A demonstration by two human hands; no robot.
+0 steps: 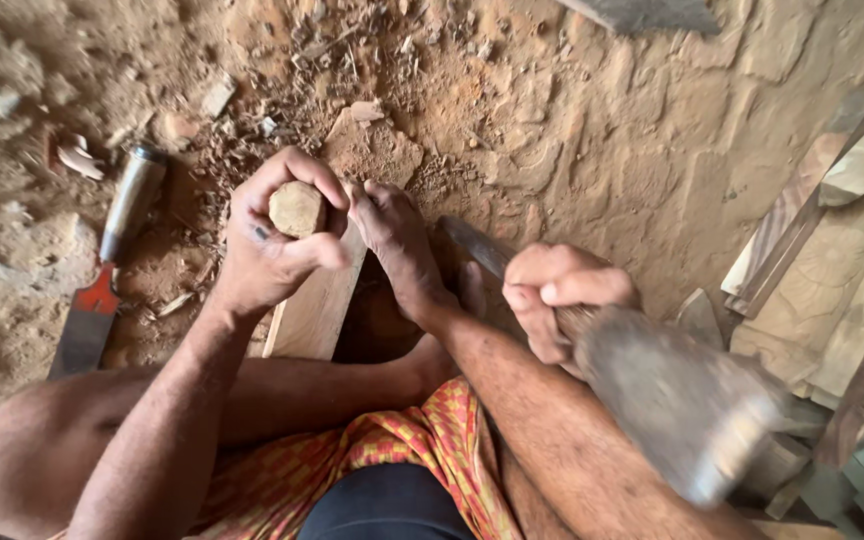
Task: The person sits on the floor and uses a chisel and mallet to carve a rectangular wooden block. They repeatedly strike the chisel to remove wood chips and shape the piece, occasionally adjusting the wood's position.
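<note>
head cam | looks steeply down, close above hands and lap | dirt floor (602, 130) toward 12 o'clock | single view

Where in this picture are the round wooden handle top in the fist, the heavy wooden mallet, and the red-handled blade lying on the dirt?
Round wooden handle top (297, 208): head view, on its blunt end face.
Heavy wooden mallet (687, 400): head view, on the blurred head's side.
Red-handled blade (92, 310): head view, where red meets the flat blade.

Your left hand (272, 245) grips a round, tan wooden chisel handle (297, 208), upright over a pale plank (317, 305). Your right hand (552, 295) grips a dark, blurred wooden mallet (682, 400), raised at right.
</note>
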